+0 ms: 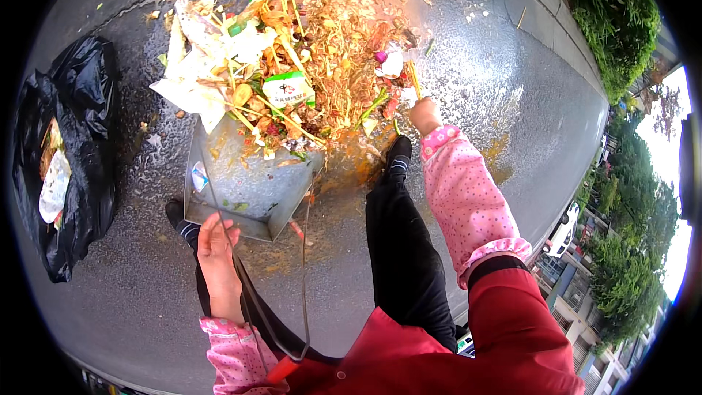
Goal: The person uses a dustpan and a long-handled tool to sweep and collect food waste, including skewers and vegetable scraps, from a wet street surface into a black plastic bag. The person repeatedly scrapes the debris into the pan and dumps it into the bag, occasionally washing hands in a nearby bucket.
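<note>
A heap of wet food waste mixed with sticks and paper lies on the pavement, partly over the front lip of a metal dustpan. The dustpan's wire handle rises to a red grip near my body. My left hand is beside the wire handle, fingers bent; whether it touches the wire cannot be told. My right hand, at the heap's right edge, is closed around thin yellowish sticks. A printed green and white packet and a crumpled whitish sheet lie on the waste.
An open black plastic bag with waste in it lies at the left. My shoes stand near the dustpan and the heap. Wet asphalt extends right to a kerb with a green hedge. A white car is farther off.
</note>
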`<action>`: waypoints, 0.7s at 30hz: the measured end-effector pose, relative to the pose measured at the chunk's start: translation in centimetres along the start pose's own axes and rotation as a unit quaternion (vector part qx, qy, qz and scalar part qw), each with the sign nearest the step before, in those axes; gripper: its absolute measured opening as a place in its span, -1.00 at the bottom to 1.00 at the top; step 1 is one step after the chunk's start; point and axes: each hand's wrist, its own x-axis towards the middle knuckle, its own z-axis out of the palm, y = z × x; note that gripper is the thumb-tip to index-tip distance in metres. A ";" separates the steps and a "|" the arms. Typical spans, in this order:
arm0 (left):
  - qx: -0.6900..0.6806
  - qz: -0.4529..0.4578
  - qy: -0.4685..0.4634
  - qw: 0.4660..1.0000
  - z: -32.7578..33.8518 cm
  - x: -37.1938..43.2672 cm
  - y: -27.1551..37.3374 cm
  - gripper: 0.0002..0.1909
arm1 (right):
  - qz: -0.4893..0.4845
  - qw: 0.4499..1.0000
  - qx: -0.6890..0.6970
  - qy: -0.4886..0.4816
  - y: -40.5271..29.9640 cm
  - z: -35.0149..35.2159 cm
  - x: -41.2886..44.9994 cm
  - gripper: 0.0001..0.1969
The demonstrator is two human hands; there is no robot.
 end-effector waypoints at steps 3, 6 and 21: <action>0.063 0.048 0.015 0.997 1.8 1.5 -2.4 -0.69 | -0.073 0.970 -0.230 -0.040 0.8 1.2 5.5 -0.67; 0.047 0.071 0.053 0.995 0.9 3.2 -2.8 -0.70 | 0.006 0.998 -0.042 -0.036 -3.7 0.5 6.6 -0.69; -0.074 -0.051 0.027 0.996 2.1 6.4 -3.5 -0.76 | -0.169 0.982 0.003 -0.089 -10.1 8.5 -5.4 -0.74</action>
